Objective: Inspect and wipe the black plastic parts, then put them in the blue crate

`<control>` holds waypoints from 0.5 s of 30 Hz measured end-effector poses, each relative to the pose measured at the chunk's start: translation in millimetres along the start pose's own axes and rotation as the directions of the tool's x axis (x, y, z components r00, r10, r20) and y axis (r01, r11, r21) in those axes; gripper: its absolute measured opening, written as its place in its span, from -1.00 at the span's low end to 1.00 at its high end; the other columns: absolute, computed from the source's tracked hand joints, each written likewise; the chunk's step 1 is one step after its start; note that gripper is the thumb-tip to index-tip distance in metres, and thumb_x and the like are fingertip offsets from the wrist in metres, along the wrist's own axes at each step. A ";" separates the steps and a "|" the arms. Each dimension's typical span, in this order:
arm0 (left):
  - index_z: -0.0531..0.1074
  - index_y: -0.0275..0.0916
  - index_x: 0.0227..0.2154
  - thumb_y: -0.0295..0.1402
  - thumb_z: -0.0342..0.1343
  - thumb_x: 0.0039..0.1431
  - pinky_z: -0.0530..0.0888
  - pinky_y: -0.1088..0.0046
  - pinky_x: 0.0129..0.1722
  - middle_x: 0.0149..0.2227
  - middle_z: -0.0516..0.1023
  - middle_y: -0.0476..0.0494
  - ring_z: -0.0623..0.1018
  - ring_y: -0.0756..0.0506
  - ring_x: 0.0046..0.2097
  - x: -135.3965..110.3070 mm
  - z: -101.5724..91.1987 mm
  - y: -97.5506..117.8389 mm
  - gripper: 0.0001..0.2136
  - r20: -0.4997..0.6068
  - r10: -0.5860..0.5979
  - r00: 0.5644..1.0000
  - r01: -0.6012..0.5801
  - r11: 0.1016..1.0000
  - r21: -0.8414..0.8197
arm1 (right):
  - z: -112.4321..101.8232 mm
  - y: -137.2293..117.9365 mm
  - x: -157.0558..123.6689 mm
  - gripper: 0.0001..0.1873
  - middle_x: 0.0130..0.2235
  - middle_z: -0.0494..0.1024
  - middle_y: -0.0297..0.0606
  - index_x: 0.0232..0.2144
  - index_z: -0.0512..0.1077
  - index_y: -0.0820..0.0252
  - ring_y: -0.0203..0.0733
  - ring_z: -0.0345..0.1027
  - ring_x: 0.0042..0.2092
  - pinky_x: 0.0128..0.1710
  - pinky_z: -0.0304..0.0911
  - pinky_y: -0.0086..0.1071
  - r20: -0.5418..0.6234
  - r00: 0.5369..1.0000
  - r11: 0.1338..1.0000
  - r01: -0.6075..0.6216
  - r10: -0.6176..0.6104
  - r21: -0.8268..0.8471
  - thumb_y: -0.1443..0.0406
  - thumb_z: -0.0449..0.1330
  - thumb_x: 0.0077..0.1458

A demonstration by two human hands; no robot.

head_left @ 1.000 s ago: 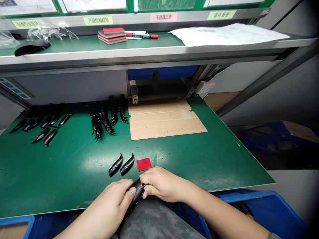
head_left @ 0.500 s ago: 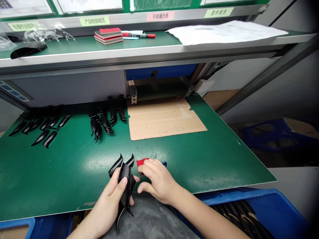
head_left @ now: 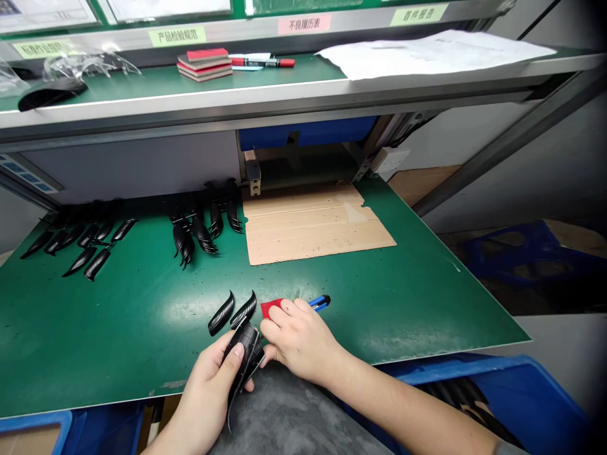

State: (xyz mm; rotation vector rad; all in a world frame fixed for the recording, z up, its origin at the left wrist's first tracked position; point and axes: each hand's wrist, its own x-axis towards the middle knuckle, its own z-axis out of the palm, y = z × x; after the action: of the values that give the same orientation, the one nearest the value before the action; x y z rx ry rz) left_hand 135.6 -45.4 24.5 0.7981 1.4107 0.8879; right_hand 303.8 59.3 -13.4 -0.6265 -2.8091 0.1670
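My left hand (head_left: pixel 215 382) grips a glossy black curved plastic part (head_left: pixel 244 351), thumb on top, held tilted above my lap at the table's front edge. Against the right side of that part, my right hand (head_left: pixel 296 344) has its fingers curled and its thumb close to the index finger. What sits between those fingertips is hidden. Just behind the right hand lie a red pad (head_left: pixel 271 308), partly covered by the fingers, and a blue utility knife (head_left: pixel 320 303). Two small black ribbed, curved pieces (head_left: pixel 221 314) (head_left: pixel 244 309) rest on the table beyond my left hand.
More black curved pieces (head_left: pixel 97 262) lie at the left and back of the green table (head_left: pixel 142 322). A cardboard sheet (head_left: pixel 313 230) lies at the back middle. Blue bins (head_left: pixel 531 385) stand below the front edge. The shelf above holds red-grey pads (head_left: pixel 205 65), a marker (head_left: pixel 260 62) and paper (head_left: pixel 427 54).
My right hand has come in against the black part, its fingers curling closer. The left hand has turned the part. More of the blue knife now shows behind the right hand.
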 end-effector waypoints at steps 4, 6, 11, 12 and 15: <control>0.45 -0.26 -0.17 -0.09 -0.09 0.27 0.34 0.49 -0.35 -0.37 0.46 -0.09 0.38 -0.01 -0.42 -4.3 2.8 0.4 -0.64 -0.005 0.047 0.999 -0.046 0.994 0.095 | -2.2 -2.9 -1.3 -0.64 -0.42 0.30 -0.29 -0.43 0.30 0.18 -0.13 0.10 -0.36 -0.39 -0.11 -0.28 0.058 0.998 1.000 0.020 -0.019 -0.017 0.04 0.10 0.27; 0.44 -0.25 -0.14 -0.10 -0.09 0.27 0.36 0.49 -0.35 -0.33 0.46 -0.11 0.38 -0.02 -0.41 -4.6 3.4 -0.8 -0.64 -0.001 0.050 0.999 -0.050 0.993 0.106 | -0.3 -1.5 -1.5 -0.65 -0.43 0.33 -0.30 -0.43 0.30 0.17 -0.14 0.13 -0.37 -0.39 -0.08 -0.29 0.102 0.994 1.000 0.029 -0.029 0.008 0.04 0.14 0.25; 0.44 -0.27 -0.16 -0.08 -0.06 0.25 0.34 0.50 -0.38 -0.46 0.42 -0.07 0.38 -0.04 -0.41 -3.5 2.3 -2.2 -0.64 -0.038 0.059 0.998 -0.056 0.995 0.078 | 4.2 5.3 0.7 -0.45 -0.48 0.34 -0.36 -0.49 0.24 0.17 -0.23 0.19 -0.43 -0.41 0.02 -0.38 0.141 0.985 0.912 0.036 -0.102 0.408 -0.11 -0.10 0.32; 0.42 -0.29 -0.13 -0.08 -0.06 0.25 0.34 0.50 -0.38 -0.50 0.41 -0.05 0.38 -0.04 -0.42 -3.5 2.1 -1.4 -0.62 -0.050 0.054 0.997 -0.052 0.997 0.048 | 3.6 4.8 1.3 -0.40 -0.48 0.33 -0.36 -0.49 0.22 0.18 -0.23 0.19 -0.43 -0.41 0.04 -0.40 0.103 0.991 0.864 0.019 -0.082 0.503 -0.14 -0.17 0.32; 0.36 -0.32 -0.05 -0.06 -0.04 0.24 0.32 0.51 -0.42 -0.55 0.42 -0.03 0.38 -0.03 -0.46 -4.2 2.8 2.7 -0.57 -0.071 0.038 0.997 -0.042 0.997 -0.063 | 0.7 -3.4 1.3 -0.31 -0.37 0.36 -0.27 -0.38 0.28 0.20 -0.18 0.22 -0.34 -0.31 0.11 -0.37 -0.020 0.996 0.768 -0.051 0.084 0.638 -0.22 -0.29 0.26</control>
State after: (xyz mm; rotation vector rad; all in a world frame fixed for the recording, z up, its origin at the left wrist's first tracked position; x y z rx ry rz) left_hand 138.5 -47.7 28.9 0.7553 1.4240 0.9957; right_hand 301.1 56.8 -13.2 -0.5406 -2.4344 1.0559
